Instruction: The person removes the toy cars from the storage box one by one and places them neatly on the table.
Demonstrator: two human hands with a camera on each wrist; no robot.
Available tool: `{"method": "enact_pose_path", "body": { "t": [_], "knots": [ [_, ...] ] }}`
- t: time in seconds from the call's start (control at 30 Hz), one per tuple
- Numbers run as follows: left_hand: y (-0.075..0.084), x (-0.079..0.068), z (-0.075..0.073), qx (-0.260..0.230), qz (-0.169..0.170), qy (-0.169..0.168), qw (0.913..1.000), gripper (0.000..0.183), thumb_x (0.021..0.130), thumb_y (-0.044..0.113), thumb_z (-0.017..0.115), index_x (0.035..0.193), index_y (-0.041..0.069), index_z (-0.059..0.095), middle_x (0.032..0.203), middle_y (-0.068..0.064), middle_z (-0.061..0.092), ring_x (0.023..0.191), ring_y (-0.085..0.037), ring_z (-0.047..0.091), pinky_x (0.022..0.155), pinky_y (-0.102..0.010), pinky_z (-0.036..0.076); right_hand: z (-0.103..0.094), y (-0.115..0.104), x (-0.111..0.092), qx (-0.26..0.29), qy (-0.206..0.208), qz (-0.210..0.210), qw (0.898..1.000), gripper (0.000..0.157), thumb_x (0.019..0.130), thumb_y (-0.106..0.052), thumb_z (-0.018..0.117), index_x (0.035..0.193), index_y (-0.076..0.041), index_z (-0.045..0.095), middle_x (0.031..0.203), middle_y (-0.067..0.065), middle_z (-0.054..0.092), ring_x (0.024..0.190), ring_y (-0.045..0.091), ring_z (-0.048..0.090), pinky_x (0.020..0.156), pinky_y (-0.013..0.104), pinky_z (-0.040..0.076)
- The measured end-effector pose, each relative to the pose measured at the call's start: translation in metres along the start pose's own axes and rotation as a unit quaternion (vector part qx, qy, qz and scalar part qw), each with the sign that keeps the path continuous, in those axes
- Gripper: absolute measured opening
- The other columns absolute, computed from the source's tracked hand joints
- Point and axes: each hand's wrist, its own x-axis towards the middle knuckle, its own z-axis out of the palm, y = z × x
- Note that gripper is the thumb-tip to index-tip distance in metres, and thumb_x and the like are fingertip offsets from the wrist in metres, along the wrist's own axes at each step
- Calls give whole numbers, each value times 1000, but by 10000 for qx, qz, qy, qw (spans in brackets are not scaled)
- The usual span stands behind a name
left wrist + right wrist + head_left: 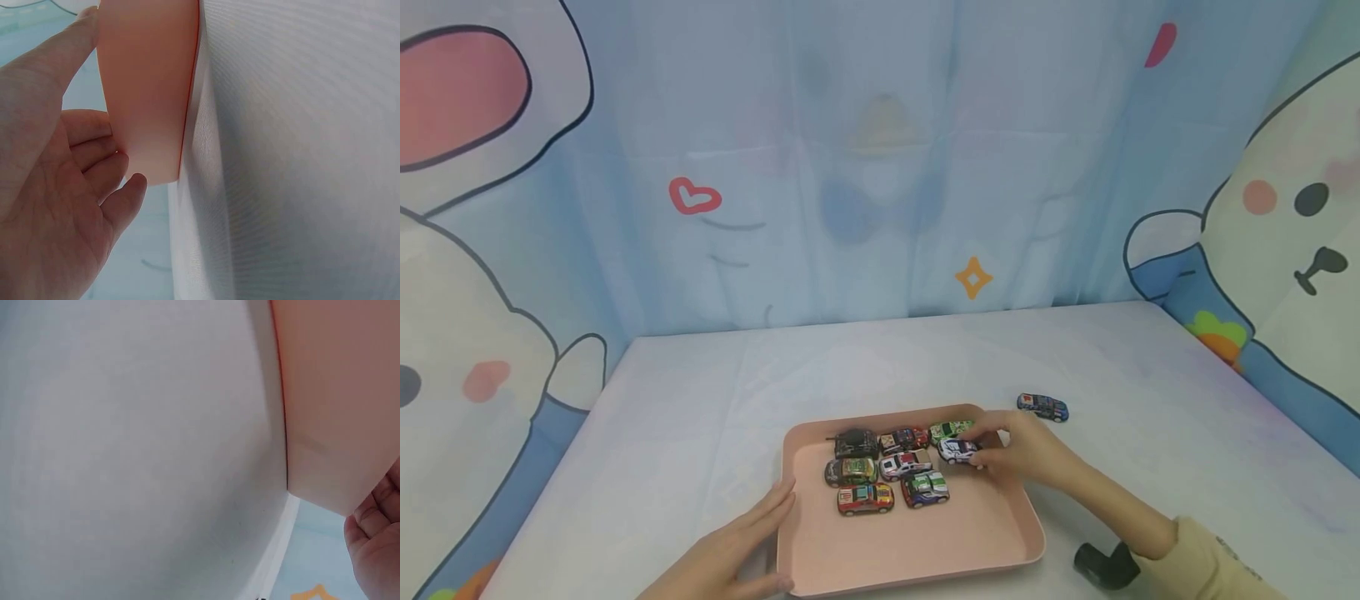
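Note:
A shallow pink tray holds several small toy cars grouped in its far half. In it, my right hand pinches a white and purple toy car between thumb and fingers, just in front of a green toy car. My left hand rests against the tray's left rim with fingers extended. In the left wrist view, the fingertips and thumb touch the tray's edge. The right wrist view shows the tray's outer wall with part of my right hand beyond it; the pinched car is hidden there.
A blue toy car lies on the white tablecloth, beyond the tray's far right corner. Next to my right sleeve is a black device. A blue cartoon-print curtain stands behind the table.

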Motion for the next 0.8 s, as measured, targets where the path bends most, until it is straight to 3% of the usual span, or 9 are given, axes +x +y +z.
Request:
{"method": "enact_pose_path", "body": {
  "t": [0.2,0.37,0.5,0.7,0.8],
  "knots": [
    [1,0,0,-15,19,0,10000,86,85,56,58,144,1,32,152,-12,18,131,-34,31,98,-44,38,-7,0,1,347,86,140,9993,23,75,-13,79,97,-13,73,92,-7,68,103,28,58,93,59,38],
    [1,0,0,6,17,1,10000,86,85,56,58,144,0,32,152,-12,18,131,-34,31,98,-44,39,-19,-1,2,701,222,224,9970,23,76,-14,78,99,-11,72,88,-8,67,99,25,59,97,59,34],
    [2,-1,0,30,27,32,10000,85,85,56,59,144,0,33,152,-12,19,130,-34,32,98,-43,39,-31,3,1,770,389,295,9958,26,78,-16,77,102,-9,72,93,-3,68,99,26,59,94,54,40],
    [3,0,-1,-35,-90,-42,9999,86,84,58,58,144,2,33,153,-10,18,131,-33,31,99,-44,37,-50,16,-4,798,577,697,9927,33,81,-22,75,109,-6,70,100,4,67,98,26,60,76,31,52],
    [3,0,-1,-64,-132,-49,9999,87,83,58,58,144,2,33,153,-10,17,131,-33,30,99,-45,37,-58,26,-8,839,636,940,9900,37,82,-26,74,112,-5,68,104,8,66,106,31,56,81,36,51]
  ]
}}
